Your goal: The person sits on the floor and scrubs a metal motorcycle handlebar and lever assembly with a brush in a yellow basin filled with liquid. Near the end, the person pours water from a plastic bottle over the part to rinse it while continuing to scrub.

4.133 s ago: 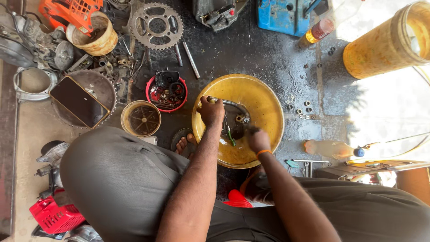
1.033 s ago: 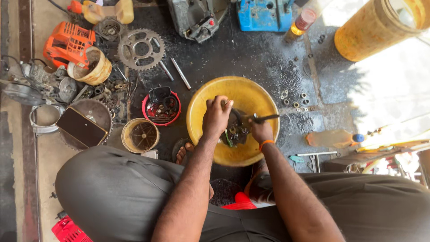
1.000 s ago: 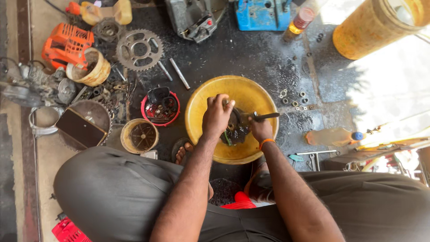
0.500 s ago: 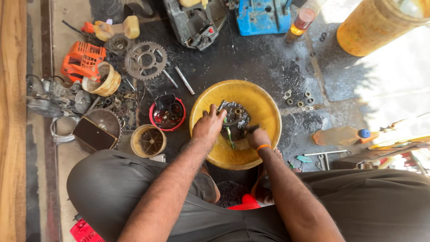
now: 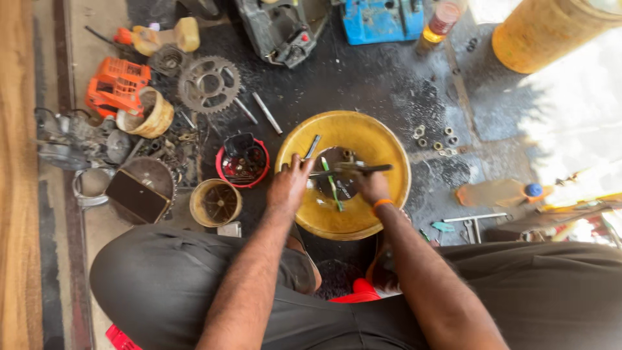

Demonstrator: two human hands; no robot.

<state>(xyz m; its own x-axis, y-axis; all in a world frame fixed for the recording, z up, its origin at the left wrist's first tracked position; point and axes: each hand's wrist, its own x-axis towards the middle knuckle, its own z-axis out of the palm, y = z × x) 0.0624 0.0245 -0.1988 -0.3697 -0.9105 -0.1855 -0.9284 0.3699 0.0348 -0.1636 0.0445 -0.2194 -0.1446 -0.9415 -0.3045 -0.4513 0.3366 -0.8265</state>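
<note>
On the oily black floor (image 5: 363, 91), between the person's knees: a wide, shallow yellow metal basin (image 5: 382, 139) sits close in, so both arms reach it without stretching.

Basin contents: a dark, greasy metal part (image 5: 337, 175) lies in the puddle of dark liquid at the middle, with a thin green stick (image 5: 332, 188) and a short grey bar (image 5: 312, 146) beside it; low in the dish, so drips stay inside the rim.

Left hand (image 5: 289, 188): fingers spread and flat on the basin's inner slope, just beside the greasy part; it grasps nothing and seems to brace the dish or the part.

Right hand (image 5: 372, 188): clenched around the handle of a long dark tool (image 5: 353, 169), held level across the part; an orange band circles the wrist.

Left of the basin: a red round tray of small dark pieces (image 5: 242, 162) and a tan cup-shaped housing (image 5: 216, 202), both within easy reach of the left arm, probably as sorting spots.

Farther left: a toothed steel sprocket (image 5: 208, 84), an orange plastic engine cover (image 5: 118, 84) and a heap of grey metal scraps (image 5: 78, 142), well apart from the work.

Right of the basin: a scatter of small metal rings and nuts (image 5: 435, 137) on the floor, and a flattened clear bottle with a blue cap (image 5: 499, 192).

Top edge: a blue metal box (image 5: 379, 19) and a large yellow drum (image 5: 551, 32), out of reach.
</note>
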